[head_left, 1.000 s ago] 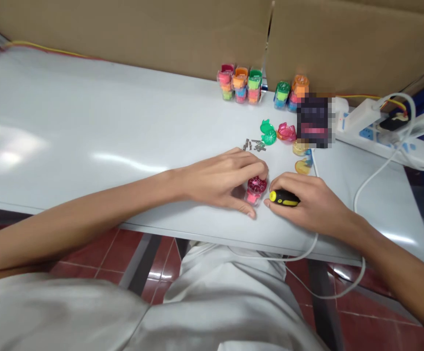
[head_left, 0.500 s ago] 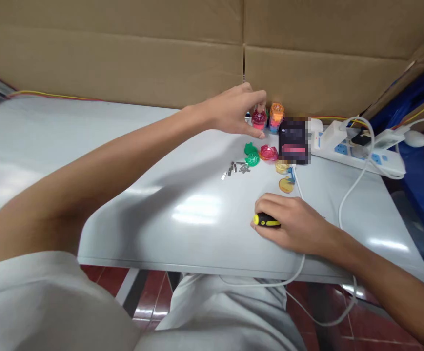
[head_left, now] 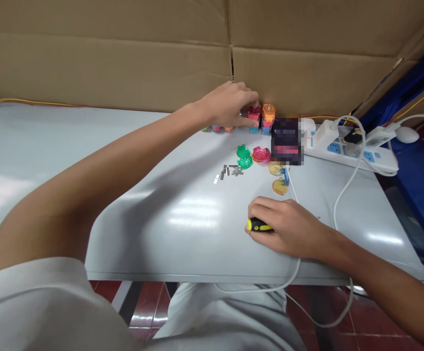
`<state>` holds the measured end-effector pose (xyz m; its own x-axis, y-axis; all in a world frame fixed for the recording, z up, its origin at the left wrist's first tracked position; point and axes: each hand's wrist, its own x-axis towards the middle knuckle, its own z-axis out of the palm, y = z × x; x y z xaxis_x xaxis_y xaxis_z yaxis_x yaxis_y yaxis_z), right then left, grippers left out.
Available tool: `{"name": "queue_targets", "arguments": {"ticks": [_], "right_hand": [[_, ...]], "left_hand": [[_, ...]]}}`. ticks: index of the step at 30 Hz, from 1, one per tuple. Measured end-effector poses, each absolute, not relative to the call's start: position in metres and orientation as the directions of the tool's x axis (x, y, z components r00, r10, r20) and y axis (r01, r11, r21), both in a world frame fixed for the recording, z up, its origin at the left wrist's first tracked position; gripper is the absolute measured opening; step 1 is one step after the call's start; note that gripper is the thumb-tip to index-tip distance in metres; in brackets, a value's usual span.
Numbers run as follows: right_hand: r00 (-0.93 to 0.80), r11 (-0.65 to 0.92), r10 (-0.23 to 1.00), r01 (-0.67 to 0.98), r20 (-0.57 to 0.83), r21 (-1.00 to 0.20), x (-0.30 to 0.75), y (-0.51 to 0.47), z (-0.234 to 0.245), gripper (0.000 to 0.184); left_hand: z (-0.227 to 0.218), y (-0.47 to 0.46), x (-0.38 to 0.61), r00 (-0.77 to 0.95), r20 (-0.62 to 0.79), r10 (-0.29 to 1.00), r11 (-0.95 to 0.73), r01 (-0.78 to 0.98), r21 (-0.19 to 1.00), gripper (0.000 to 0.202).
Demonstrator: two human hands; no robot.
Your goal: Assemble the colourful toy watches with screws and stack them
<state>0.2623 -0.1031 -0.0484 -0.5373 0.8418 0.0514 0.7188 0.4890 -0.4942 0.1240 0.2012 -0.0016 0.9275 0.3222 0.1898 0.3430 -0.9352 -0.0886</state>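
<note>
At the back of the table, my left hand has its thumb and fingers closed around a red translucent plastic case, which sits on top of a blue piece. A similar stack with an orange case on top stands just right of it. Nearer the front edge, my right hand is wrapped around a screwdriver with a black and yellow handle. Between the hands lie green plastic pieces, a pink piece, yellow pieces and several small flat metal blades.
A dark, blurred-out box stands right of the stacks. A white power strip with plugs lies at the right, its white cable looping over the front edge. Brown cardboard walls the back. More coloured pieces show partly behind my left forearm.
My left thumb and fingers have come down and closed on the red case. My right hand keeps its hold on the screwdriver. The whole view has shifted slightly.
</note>
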Motion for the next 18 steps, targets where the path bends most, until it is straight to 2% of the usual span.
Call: {"name": "queue_targets", "arguments": {"ticks": [11,16,18], "right_hand": [[-0.530,0.495,0.845,0.723,0.073,-0.482,0.263,-0.106,-0.050,0.013],[-0.499,0.465,0.861,0.691,0.100,-0.554,0.264,-0.108,-0.049,0.004],[-0.481,0.461,0.867,0.672,0.132,-0.579,0.264,-0.107,-0.048,0.007]], "left_hand": [[-0.012,0.202,0.130,0.892,0.250,0.377,-0.907,0.410,-0.095,0.054],[-0.013,0.198,0.114,0.881,0.282,0.380,-0.910,0.411,-0.058,0.057],[-0.012,0.196,0.102,0.867,0.304,0.396,-0.904,0.425,-0.036,0.051]]}}
